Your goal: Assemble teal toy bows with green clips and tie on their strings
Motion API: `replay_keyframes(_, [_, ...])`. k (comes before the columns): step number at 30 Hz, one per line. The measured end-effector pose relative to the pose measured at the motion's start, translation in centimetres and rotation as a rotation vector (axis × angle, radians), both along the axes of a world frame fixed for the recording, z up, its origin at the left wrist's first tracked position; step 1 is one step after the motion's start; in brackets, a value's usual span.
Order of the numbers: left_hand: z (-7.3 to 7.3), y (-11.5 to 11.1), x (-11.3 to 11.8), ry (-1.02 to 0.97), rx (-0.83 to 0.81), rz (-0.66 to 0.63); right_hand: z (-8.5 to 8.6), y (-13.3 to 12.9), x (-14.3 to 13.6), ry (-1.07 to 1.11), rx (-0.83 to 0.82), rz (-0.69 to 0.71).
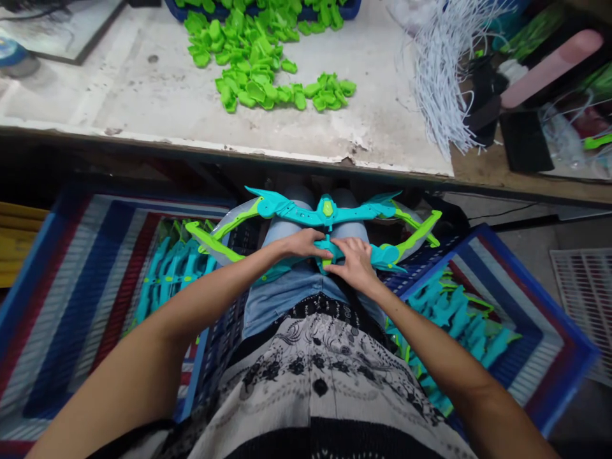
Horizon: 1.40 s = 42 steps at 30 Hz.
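- Where is the work found?
- Two teal-and-green toy bows are noted on the lap [275,299], below the front edge of the desk [143,83]. The farther bow [327,209] is laid crosswise over the thighs; whether it is joined to the nearer bow [381,255] cannot be told.
- And the hands?
- The nearer bow is gripped at its middle by the left hand [307,243] and the right hand [356,260], set close together, thumbs pressed there.
- Surroundings?
- Loose green pieces [255,70] are heaped toward the desk's far edge; white cords [440,76] are draped near its right front corner. More bows are held in a left crate [29,274] and a right crate [574,376].
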<state>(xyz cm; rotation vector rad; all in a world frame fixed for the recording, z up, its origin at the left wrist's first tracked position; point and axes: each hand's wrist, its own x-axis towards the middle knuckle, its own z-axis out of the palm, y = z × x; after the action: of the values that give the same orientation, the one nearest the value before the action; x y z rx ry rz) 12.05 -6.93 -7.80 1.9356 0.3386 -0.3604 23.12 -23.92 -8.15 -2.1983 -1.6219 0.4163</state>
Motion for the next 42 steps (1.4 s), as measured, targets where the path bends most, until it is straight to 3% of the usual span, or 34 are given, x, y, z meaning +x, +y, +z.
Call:
replay_keyframes(10, [0.4,-0.2,-0.4,0.049,-0.074,0.007,0.5,1.0,0.5,0.019,-0.153,0.049])
replay_keyframes(15, [0.3,-0.3,-0.8,0.061,-0.073,0.009,1.0,1.6,1.0,0.045,-0.258,0.154])
replay_keyframes(19, [0.0,-0.3,-0.9,0.011,0.024,-0.035,1.0,1.5,0.9,-0.015,-0.277,0.192])
replay_keyframes(23, [-0.2,-0.5,-0.5,0.014,0.223,-0.039,0.4,1.3,0.6,-0.085,-0.224,0.178])
replay_keyframes(27, [1.1,-1.8,-0.8,0.013,0.357,-0.047,0.0,0.5,0.6,-0.12,-0.145,0.216])
replay_keyframes(32, [3.6,-5.2,-3.9,-0.092,0.544,0.012,2.8,-1.1,0.2,-0.093,-0.024,0.295])
replay_keyframes(35, [3.2,-6.5,-5.9,-0.209,0.796,0.034,5.8,-0.8,1.7,0.084,0.116,0.328])
replay_keyframes(38, [1.4,-6.7,-7.1,-0.271,0.998,0.054,8.3,1.4,6.5,0.109,0.267,0.074])
replay_keyframes(42, [0.0,-6.3,-6.9,-0.328,0.988,0.035,10.0,6.6,16.2,-0.203,0.25,-0.452])
